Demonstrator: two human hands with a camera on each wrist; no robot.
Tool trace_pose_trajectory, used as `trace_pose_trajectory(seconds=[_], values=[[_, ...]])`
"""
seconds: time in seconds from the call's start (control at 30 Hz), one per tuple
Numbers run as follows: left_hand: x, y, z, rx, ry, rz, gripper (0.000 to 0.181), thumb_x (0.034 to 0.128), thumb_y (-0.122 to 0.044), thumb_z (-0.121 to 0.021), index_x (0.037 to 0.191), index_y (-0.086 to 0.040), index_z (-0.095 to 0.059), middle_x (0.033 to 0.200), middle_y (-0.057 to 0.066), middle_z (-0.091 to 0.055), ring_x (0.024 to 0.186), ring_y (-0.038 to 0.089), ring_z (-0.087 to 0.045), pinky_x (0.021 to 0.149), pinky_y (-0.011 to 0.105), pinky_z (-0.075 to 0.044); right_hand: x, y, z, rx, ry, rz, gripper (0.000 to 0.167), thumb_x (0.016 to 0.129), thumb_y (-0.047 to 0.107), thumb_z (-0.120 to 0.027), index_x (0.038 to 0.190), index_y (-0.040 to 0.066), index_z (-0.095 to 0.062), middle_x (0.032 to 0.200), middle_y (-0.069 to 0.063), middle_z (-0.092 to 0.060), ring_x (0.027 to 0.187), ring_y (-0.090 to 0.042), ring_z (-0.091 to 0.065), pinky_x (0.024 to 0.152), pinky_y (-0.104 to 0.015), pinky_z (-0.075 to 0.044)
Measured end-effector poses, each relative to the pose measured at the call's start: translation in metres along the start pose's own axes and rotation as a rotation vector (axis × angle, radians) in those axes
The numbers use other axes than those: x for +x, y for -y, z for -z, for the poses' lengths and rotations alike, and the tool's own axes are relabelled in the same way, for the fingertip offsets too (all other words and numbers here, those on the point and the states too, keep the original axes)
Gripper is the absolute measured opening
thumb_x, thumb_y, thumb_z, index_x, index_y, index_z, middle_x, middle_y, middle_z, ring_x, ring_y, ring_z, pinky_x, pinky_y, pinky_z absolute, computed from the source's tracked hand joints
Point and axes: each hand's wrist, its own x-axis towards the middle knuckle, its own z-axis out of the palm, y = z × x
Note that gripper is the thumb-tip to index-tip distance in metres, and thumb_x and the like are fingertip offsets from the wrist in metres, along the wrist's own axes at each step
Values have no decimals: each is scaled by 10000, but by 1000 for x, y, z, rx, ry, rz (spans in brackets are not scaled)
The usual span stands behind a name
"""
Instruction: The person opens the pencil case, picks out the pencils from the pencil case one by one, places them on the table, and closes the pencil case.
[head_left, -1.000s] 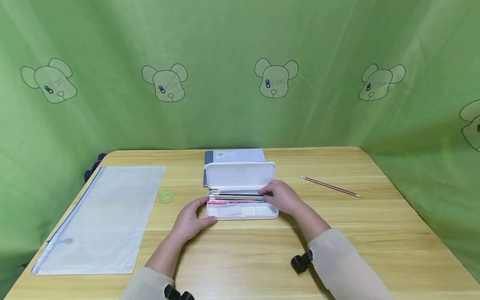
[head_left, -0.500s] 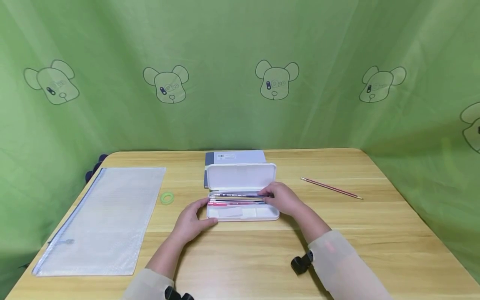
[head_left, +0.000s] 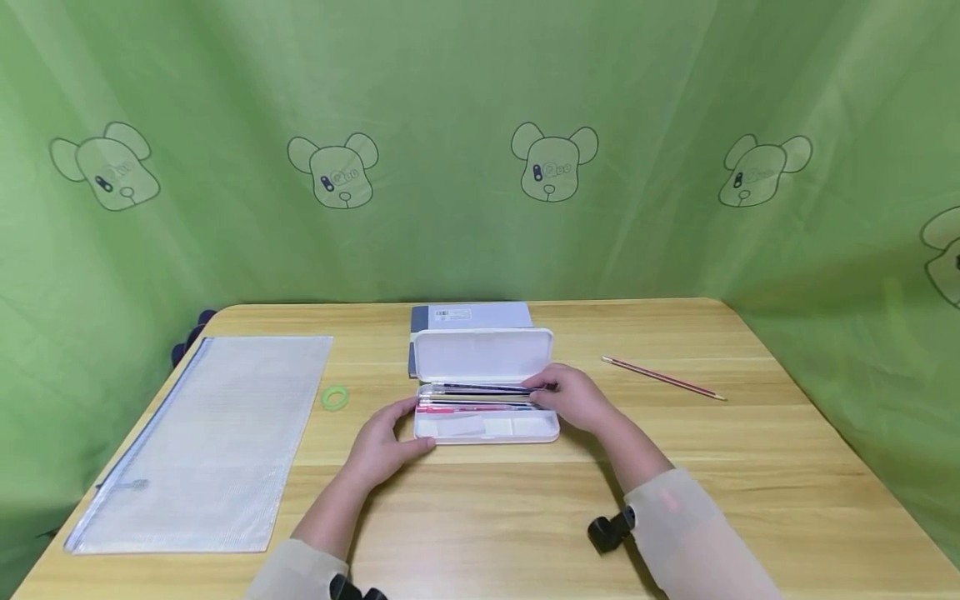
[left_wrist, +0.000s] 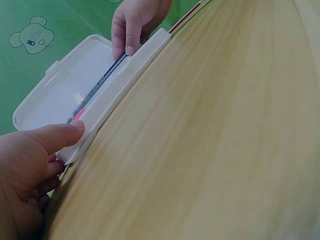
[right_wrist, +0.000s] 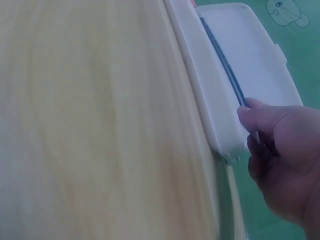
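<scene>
A white pencil case [head_left: 522, 427] lies on the table with its lid [head_left: 482, 355] raised at the back. Several pencils and a pink pen [head_left: 450, 409] lie lengthwise inside it, beside a small white block [head_left: 461, 426] in the front part. My left hand [head_left: 378, 442] grips the case's left end, the thumb [left_wrist: 67, 134] over the front corner. At the other end, my right hand [head_left: 573, 397] pinches a dark blue pencil [right_wrist: 226, 66] between thumb and fingers. That pencil slants slightly above the row; its held end is hidden by the hand.
Behind the lid lies a grey-blue notebook [head_left: 480, 314]. A dark red pencil [head_left: 663, 378] rests to the right of the case. On the left are a green ring [head_left: 334, 397] and a translucent zip pouch [head_left: 202, 442]. Green cloth [head_left: 450, 242] hangs behind the table.
My right hand has shifted slightly to the right, and the dark pencil in its fingers now slants a little. The left hand keeps its place on the case.
</scene>
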Motion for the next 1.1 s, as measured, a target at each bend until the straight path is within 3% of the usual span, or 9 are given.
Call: trace_pose_trajectory(seconds=[0.17, 0.43, 0.63, 0.83, 1.1], values=[[0, 1, 0, 0, 2, 2, 735, 790, -277, -807, 1419, -59, -497, 1457, 158, -512, 1396, 380, -413, 1184, 529, -309, -6, -7, 11, 62, -1, -30, 226, 909, 120, -666, 1117, 54, -725, 1026, -119, -666, 875, -187, -555, 761, -288, -486], [0, 1, -1, -3, 0, -3, 729, 790, -273, -807, 1416, -57, -500, 1453, 156, -517, 1396, 378, -413, 1183, 526, -312, -22, -24, 34, 111, -19, -96, 293, 900, 190, -691, 1163, 61, -699, 912, -68, -619, 816, -179, -518, 677, -253, -484], [0, 0, -1, -5, 0, 2, 731, 790, -277, -806, 1418, -61, -499, 1456, 155, -515, 1399, 380, -409, 1184, 528, -310, -40, -44, 57, 129, -45, -101, 330, 896, 168, -693, 1188, 15, -668, 872, -67, -589, 747, -136, -505, 611, -225, -483], [0, -1, 0, -10, -1, 4, 728, 792, -274, -805, 1417, -61, -500, 1456, 154, -515, 1399, 377, -410, 1184, 525, -312, -62, -64, 81, 96, -66, -121, 347, 928, 206, -664, 1219, 18, -650, 964, -62, -601, 817, -101, -499, 657, -223, -476], [0, 0, 0, -8, 0, 9, 728, 792, -284, -806, 1417, -68, -501, 1461, 152, -510, 1402, 376, -407, 1187, 526, -307, -89, -91, 110, -9, -105, -201, 402, 953, 300, -635, 1251, 31, -636, 996, -44, -613, 796, -73, -489, 637, -237, -456]])
